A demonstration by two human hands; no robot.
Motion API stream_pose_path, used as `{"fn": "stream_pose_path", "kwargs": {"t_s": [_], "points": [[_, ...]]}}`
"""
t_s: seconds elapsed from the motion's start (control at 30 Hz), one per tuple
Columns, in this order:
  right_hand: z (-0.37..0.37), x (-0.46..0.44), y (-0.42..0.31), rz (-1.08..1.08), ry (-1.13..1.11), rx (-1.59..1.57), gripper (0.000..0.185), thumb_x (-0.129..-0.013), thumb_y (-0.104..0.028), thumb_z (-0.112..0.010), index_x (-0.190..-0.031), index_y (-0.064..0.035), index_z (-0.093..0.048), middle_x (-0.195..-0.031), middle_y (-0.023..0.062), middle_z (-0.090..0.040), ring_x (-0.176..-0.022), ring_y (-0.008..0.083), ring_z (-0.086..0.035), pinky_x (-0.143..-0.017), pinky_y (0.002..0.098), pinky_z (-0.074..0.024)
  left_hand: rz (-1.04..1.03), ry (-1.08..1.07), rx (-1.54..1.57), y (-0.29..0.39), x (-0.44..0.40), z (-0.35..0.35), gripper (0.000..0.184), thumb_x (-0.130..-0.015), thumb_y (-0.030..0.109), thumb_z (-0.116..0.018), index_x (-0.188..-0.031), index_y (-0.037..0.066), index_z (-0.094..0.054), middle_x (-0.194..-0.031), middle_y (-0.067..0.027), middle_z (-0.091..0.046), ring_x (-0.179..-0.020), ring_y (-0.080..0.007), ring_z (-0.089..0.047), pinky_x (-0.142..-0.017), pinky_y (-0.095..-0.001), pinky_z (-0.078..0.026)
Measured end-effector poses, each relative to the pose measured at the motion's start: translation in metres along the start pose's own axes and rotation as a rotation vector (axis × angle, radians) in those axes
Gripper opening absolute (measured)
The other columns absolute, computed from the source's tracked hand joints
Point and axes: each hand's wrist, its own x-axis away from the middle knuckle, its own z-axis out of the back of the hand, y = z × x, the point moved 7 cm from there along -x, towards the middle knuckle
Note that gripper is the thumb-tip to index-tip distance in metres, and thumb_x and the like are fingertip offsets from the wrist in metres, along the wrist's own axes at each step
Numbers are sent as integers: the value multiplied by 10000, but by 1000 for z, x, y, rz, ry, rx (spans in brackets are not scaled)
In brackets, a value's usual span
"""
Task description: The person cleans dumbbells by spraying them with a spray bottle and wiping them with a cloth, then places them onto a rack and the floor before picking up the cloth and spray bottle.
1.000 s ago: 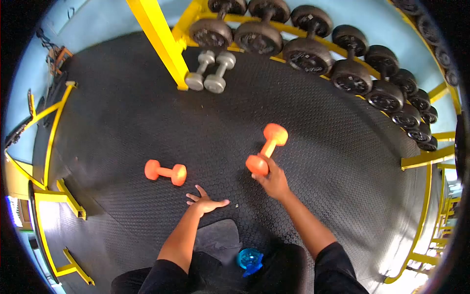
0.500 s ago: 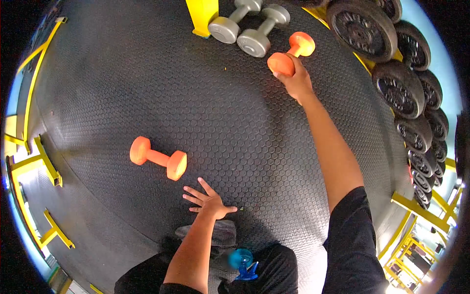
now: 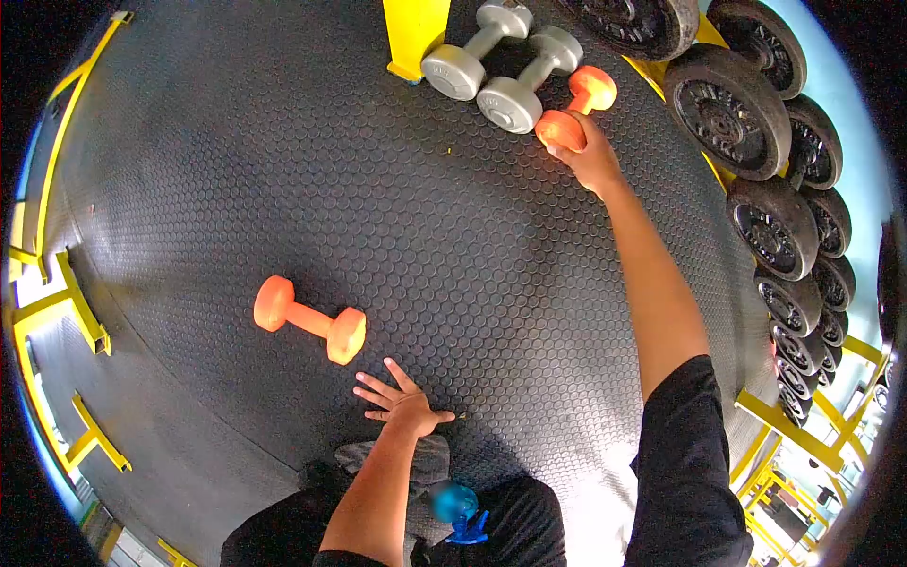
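An orange dumbbell [image 3: 560, 131] is gripped at its near head by my right hand [image 3: 596, 163], close beside two grey dumbbells [image 3: 510, 104] at the top. I cannot tell whether its weight rests on the floor. My left hand [image 3: 408, 408] is spread flat on the black mat, holding nothing. Just beyond its fingertips, up and to the left, lies a second orange dumbbell [image 3: 310, 319]. Under my left wrist sits a grey cloth [image 3: 430, 460]. A blue spray bottle [image 3: 457, 506] is between my legs, partly blurred.
Black weight plates [image 3: 727, 113] line a yellow rack along the right side. A yellow post [image 3: 416, 38] stands left of the grey dumbbells. Yellow frame feet [image 3: 80, 302] rest on the floor at the left. Textured black matting [image 3: 406, 227] covers the floor.
My right hand has brought the orange dumbbell slightly nearer the grey pair. The whole view has shifted a little. My left hand stays spread on the mat.
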Motion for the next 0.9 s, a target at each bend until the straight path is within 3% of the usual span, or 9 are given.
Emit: {"fn": "stream_pose_path", "kwargs": {"t_s": [0.2,0.27,0.33,0.4,0.5,0.53,0.6,0.67,0.9], "points": [[4,18,-34,140,67,66,916,-717,-381,-828,-1459,-122,-358,-1424,198,-476,-1277,363,-507,-1101,423,-382,-13,13,2,0,4,2,1631,-551,553,-910,-1403,90,402,-1348,-393,465,-1312,-591,341,-1043,-781,-117],[29,67,-106,61,452,651,1017,-710,-455,-814,-1490,-107,-262,-1362,231,-517,-1283,366,-491,-1095,441,-367,-18,22,9,0,4,-1,1630,-552,554,-908,-1403,87,401,-1351,-396,460,-1315,-593,333,-1046,-779,-115],[-2,107,-165,286,-4,133,797,-682,-355,-797,-1361,-91,-472,-1352,180,-515,-1291,384,-450,-1103,500,-339,-26,21,-2,0,8,3,1624,-556,565,-902,-1407,91,398,-1365,-405,437,-1323,-605,307,-1057,-766,-128],[-78,177,-208,638,-330,-99,811,-676,-296,-800,-1393,-103,-474,-1412,184,-479,-1370,383,-382,-1138,496,-308,-21,40,-13,0,7,2,1618,-556,571,-899,-1417,90,384,-1368,-409,430,-1322,-610,302,-1059,-762,-138],[-155,257,-257,782,-280,38,786,-689,-174,-815,-1399,-256,-489,-1427,157,-457,-1363,353,-397,-1121,480,-341,-36,35,-104,-3,4,-4,1507,-623,657,-816,-1472,101,298,-1404,-376,418,-1326,-613,294,-1075,-740,-159],[-173,260,-265,778,-268,39,786,-689,-174,-815,-1399,-256,-489,-1427,157,-457,-1363,353,-397,-1121,480,-341,-21,45,-80,-5,2,-4,1486,-643,670,-791,-1463,119,319,-1411,-337,439,-1333,-591,308,-1076,-742,-147],[-221,261,-257,525,-814,-177,663,-694,-166,-819,-1301,-261,-569,-1327,126,-512,-1260,334,-480,-1035,442,-421,-38,76,-71,-1,2,-5,1465,-663,683,-766,-1455,137,339,-1418,-297,461,-1340,-570,322,-1077,-744,-135],[-221,275,-257,562,-706,-200,597,-698,-175,-821,-1247,-232,-594,-1257,118,-537,-1199,329,-511,-987,438,-444,-9,176,59,-3,9,-1,1371,-742,582,-768,-1481,121,290,-1530,-244,325,-1434,-461,236,-1151,-647,-119],[-108,379,-247,402,-306,-390,550,-705,-211,-830,-1204,-136,-611,-1255,161,-560,-1166,366,-540,-984,440,-454,-158,321,86,-26,6,-4,804,-838,572,-643,-1269,75,-181,-1327,-204,-154,-1284,-374,-171,-1059,-522,-282]]}}
